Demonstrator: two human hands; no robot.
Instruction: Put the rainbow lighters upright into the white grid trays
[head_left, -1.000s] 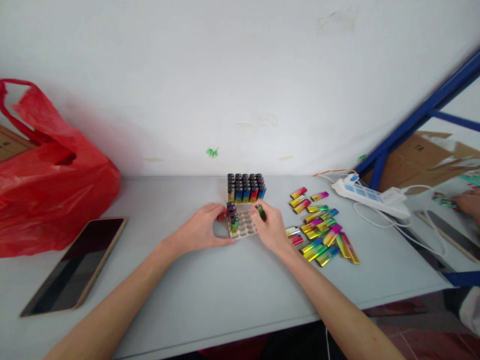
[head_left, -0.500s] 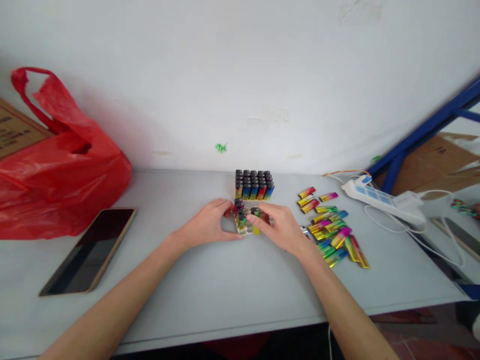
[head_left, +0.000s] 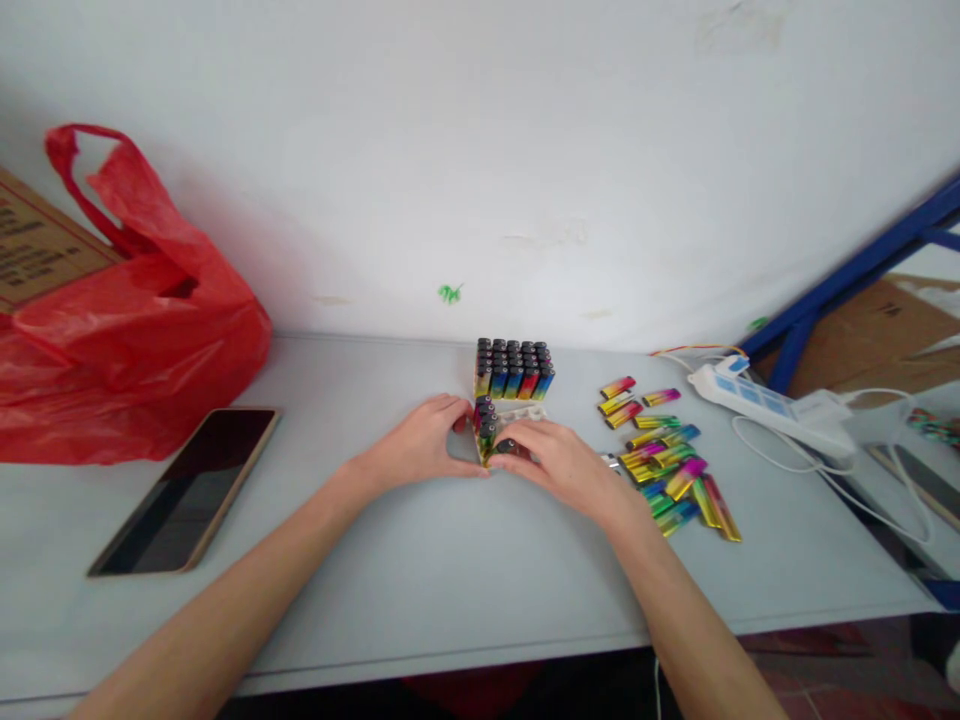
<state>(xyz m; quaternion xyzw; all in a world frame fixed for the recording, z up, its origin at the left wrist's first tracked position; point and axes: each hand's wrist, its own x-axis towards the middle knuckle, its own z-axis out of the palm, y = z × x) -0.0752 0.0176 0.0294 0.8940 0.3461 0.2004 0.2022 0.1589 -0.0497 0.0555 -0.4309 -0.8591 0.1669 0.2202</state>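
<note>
Several colourful lighter-like cylinders with black tops stand in a tight block (head_left: 514,369) near the wall. In front of it is a pale tray (head_left: 534,411), with a column of the same items (head_left: 486,418) upright along its left side. My left hand (head_left: 429,440) is curved at the tray's left side, thumb and fingers apart, holding nothing. My right hand (head_left: 553,462) is closed on a black-topped cylinder (head_left: 507,445) over the tray's front part and hides much of the tray.
Loose shiny multicoloured cylinders (head_left: 667,455) lie to the right. Beyond them is a white power strip (head_left: 772,405) with cables. A dark phone (head_left: 187,492) and a red plastic bag (head_left: 142,340) are on the left, with a cardboard box (head_left: 45,245) behind.
My right hand has moved its cylinder slightly left and lower, towards the front end of the column. My left hand has stayed beside the tray. The whole view has shifted slightly.
</note>
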